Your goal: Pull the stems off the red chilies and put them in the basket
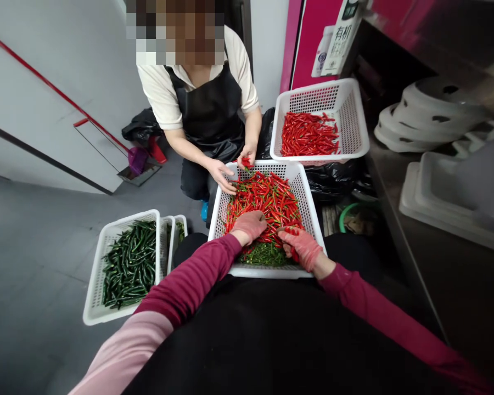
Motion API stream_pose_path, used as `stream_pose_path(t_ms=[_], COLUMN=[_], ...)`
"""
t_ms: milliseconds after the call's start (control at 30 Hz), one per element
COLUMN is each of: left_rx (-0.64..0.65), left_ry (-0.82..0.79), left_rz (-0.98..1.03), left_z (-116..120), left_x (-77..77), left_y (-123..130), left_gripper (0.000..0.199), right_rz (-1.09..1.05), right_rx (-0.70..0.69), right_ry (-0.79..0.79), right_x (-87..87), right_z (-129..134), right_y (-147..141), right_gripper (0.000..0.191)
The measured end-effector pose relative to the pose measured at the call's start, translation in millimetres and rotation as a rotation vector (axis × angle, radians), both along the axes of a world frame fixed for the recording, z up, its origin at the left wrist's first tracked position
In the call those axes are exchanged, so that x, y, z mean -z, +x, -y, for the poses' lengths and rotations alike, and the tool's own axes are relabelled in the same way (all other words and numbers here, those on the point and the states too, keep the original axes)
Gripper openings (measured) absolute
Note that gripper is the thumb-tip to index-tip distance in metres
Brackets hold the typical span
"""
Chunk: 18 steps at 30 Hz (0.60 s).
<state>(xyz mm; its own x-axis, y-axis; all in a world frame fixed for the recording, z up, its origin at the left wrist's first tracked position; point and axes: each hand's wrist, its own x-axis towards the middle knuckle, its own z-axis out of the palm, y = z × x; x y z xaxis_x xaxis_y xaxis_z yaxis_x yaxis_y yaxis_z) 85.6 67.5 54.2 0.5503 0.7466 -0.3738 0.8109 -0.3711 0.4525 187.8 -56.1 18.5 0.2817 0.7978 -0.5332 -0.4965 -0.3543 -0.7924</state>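
A white perforated basket (308,206) in front of me holds a heap of red chili peppers (267,192) with green stems. Loose green stems (265,255) lie at its near end. My left hand (250,225), in a thin pinkish glove, is at the heap with its fingers bent down among the chilies; what its fingertips hold, if anything, is hidden. On the right side of the heap, my right hand (302,248), gloved alike, is closed around several red chilies that show at the fingers and under the palm.
Across the basket a person in a black apron (208,104) holds red chilies. Another white basket (360,123) with red chilies stands at the back right. A basket of dark green chilies (129,263) sits at left. A dark counter with grey containers (432,115) borders the right.
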Motion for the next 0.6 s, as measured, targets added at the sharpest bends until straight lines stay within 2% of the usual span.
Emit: stream_pose_path(t_ms=[100,167,233,333,400,467,533,600], left_rx=[-0.085,-0.053,0.051,0.275,0.397,0.476,0.542,0.584], left_ry=[-0.237,-0.339,-0.212,0.162,0.341,0.430,0.450,0.435], left_rz=[0.306,0.423,0.394,0.101,-0.087,-0.182,-0.238,-0.265], left_z=[11.6,21.1,26.9,27.8,25.9,23.2,19.5,14.6], left_x=[-4.7,-7.2,-7.1,-1.6,4.5,10.8,15.9,18.6], left_y=[-20.5,-34.7,-46.5,-56.9,-55.4,-45.4,-29.5,-13.8], left_gripper=[0.026,0.030,0.029,0.023,0.022,0.025,0.030,0.026], right_rz=[0.207,0.238,0.180,0.052,-0.050,-0.196,-0.335,-0.417], right_rx=[-0.164,-0.307,-0.423,-0.524,-0.470,-0.341,-0.227,-0.153], right_ry=[0.077,0.114,0.099,-0.010,-0.069,-0.082,-0.063,-0.051], right_x=[-0.7,-3.8,-7.1,-7.8,-5.5,-3.2,-2.0,-2.1], right_z=[-6.8,-9.4,-8.2,0.8,8.1,13.0,14.6,13.6], right_y=[-8.9,-14.7,-19.4,-17.9,-9.2,3.2,14.8,21.8], right_gripper=[0.035,0.028,0.021,0.022,0.016,0.014,0.024,0.028])
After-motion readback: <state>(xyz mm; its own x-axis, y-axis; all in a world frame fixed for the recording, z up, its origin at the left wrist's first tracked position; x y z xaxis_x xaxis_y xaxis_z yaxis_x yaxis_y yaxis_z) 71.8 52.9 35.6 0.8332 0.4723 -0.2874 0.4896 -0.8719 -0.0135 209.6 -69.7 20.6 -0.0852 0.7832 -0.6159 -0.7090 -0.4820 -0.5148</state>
